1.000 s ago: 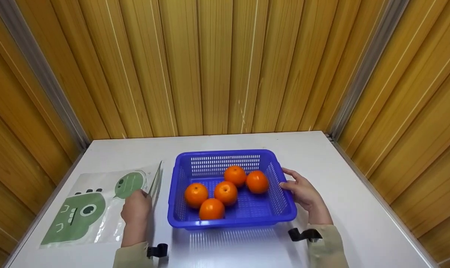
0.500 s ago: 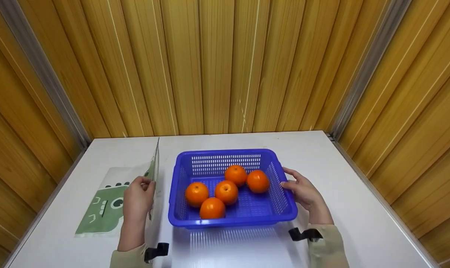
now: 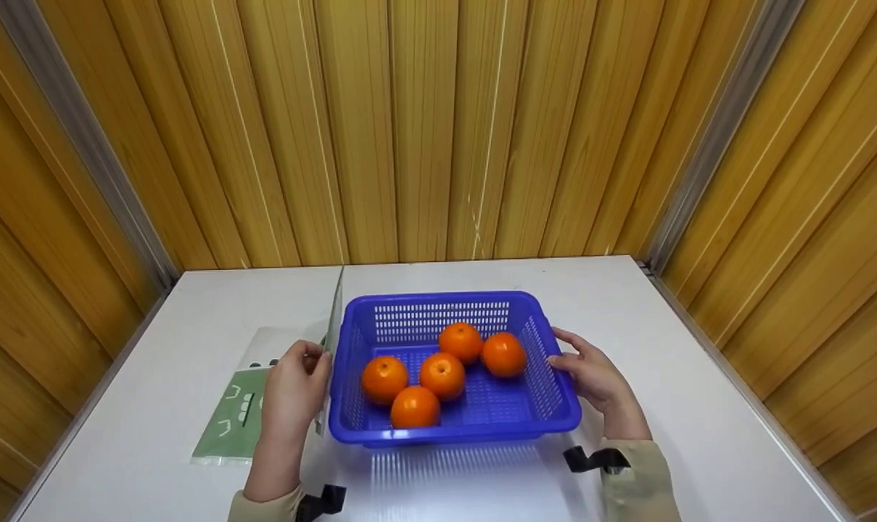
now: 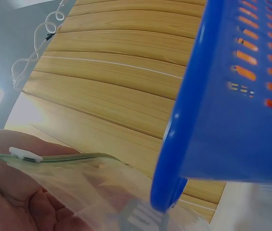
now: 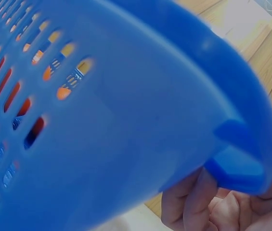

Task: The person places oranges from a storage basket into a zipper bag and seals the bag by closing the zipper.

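In the head view a blue plastic basket [image 3: 456, 436] stands on the white table with several oranges [image 3: 442, 375] inside. My right hand [image 3: 596, 378] grips its right rim, thumb on top and fingers below; the right wrist view shows the fingers [image 5: 200, 199] under the rim. My left hand [image 3: 293, 388] pinches the zip edge of a clear zip bag [image 3: 224, 424] with a green cartoon print, close to the basket's left side. The bag's edge stands upright while its lower part trails leftward over the table. A white slider [image 4: 25, 154] shows on the zip in the left wrist view.
The white table [image 3: 699, 406] carries the basket and the bag. Wood-patterned panels [image 3: 423, 130] wall it in at the back and both sides. Black straps [image 3: 322, 502] stick out at both wrists.
My left hand has lifted the bag's zip edge upright and drawn the bag rightward across the table to the basket's left side. The right hand and the basket have stayed in place.
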Demonstrator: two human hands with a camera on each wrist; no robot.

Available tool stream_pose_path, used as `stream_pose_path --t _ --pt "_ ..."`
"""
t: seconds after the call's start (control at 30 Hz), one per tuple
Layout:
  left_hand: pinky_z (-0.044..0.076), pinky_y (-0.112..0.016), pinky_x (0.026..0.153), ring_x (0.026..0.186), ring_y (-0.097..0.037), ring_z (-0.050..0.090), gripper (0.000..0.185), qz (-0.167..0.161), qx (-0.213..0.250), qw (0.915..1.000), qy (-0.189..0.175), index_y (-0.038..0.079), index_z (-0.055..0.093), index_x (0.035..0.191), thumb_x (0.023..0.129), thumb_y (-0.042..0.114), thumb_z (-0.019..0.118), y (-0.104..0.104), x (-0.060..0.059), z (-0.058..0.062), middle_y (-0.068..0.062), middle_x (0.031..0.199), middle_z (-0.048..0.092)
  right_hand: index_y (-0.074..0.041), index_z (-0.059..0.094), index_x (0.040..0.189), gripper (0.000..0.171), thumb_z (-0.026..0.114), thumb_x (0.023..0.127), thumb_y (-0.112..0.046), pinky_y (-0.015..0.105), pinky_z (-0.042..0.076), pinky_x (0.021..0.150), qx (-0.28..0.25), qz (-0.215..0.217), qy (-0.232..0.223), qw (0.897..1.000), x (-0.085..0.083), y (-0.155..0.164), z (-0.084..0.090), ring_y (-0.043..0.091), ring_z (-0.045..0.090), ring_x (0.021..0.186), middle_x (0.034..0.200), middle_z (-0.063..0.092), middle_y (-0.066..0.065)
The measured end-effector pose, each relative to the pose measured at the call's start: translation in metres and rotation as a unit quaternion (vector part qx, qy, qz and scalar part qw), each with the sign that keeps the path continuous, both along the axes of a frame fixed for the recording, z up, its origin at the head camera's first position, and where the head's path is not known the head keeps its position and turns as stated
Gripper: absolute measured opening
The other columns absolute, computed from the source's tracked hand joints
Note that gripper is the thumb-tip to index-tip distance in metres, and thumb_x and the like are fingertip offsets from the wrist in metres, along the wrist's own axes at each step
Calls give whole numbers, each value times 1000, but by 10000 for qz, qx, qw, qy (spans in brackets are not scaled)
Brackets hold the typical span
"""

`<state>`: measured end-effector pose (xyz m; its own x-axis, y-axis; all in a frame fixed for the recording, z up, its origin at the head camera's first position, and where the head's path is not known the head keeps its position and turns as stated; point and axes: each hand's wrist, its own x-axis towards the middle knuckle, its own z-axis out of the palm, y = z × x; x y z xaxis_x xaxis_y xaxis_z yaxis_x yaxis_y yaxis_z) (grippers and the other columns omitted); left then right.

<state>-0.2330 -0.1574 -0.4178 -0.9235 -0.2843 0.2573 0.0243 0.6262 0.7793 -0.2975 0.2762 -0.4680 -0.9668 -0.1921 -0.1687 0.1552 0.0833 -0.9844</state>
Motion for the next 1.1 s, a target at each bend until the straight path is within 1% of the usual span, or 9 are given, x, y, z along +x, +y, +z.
stream_pose_path --t 0.27,0.43,0.5,0.6,0.73,0.8,0.9,1.0,1.1 --pt "55 -41 67 74 -26 69 13 12 -229 9995 207 1 70 99 96 13 67 11 -1 -4 -14 85 75 -4 21 163 74 61 100 -8 27 63 71 97 -133 14 9999 2 -4 1 11 73 80 96 75 1" --pt "55 -42 66 74 -26 68 13 13 -251 9995 194 1 69 98 96 14 67 12 0 -4 -15 85 75 -1 26 161 69 61 102 -14 30 63 75 662 -409 10 9970 5 -7 7 11 71 81 98 74 4" --pt "55 -42 66 74 -26 68 13 7 -258 9995 170 1 69 98 97 14 67 12 0 -4 -15 85 75 2 30 159 67 61 103 -20 37 64 84 1100 -598 138 9920 9 -11 13 18 72 91 107 72 13" --pt "55 -41 66 73 -26 67 14 -3 -256 9996 102 1 68 99 97 15 66 13 0 -2 -16 87 75 4 36 156 64 60 104 -26 51 55 105 1854 -1059 509 9756 17 -20 29 35 66 117 128 64 28" --pt "55 -42 66 74 -26 67 15 4 -281 9996 33 0 68 101 98 15 65 15 2 -1 -16 88 74 2 46 150 55 60 104 -22 60 41 117 2124 -1513 1138 9587 33 -46 56 45 51 136 142 57 30" --pt "56 -44 67 74 -27 68 15 23 -335 9994 83 0 68 100 98 15 65 16 3 0 -16 87 75 1 51 147 50 62 103 -18 57 42 117 1827 -1405 1447 9623 40 -67 66 42 54 134 139 60 27" --pt "56 -46 66 72 -28 68 14 30 -428 9988 239 0 68 99 97 14 66 17 4 1 -16 86 74 0 57 142 44 64 102 -15 51 49 112 1260 -901 1640 9742 47 -105 76 35 61 126 133 65 23" --pt "57 -47 65 72 -30 69 13 37 -480 9981 388 0 68 98 96 12 66 18 5 1 -17 85 74 1 58 141 42 64 102 -13 42 58 101 682 -212 1576 9849 47 -143 81 29 67 117 130 67 23" --pt "57 -50 65 73 -32 70 12 87 -529 9977 425 0 68 98 96 12 67 19 6 0 -18 85 75 4 55 141 44 62 103 -17 36 62 92 391 497 1337 9890 45 -178 82 25 71 108 131 65 26"
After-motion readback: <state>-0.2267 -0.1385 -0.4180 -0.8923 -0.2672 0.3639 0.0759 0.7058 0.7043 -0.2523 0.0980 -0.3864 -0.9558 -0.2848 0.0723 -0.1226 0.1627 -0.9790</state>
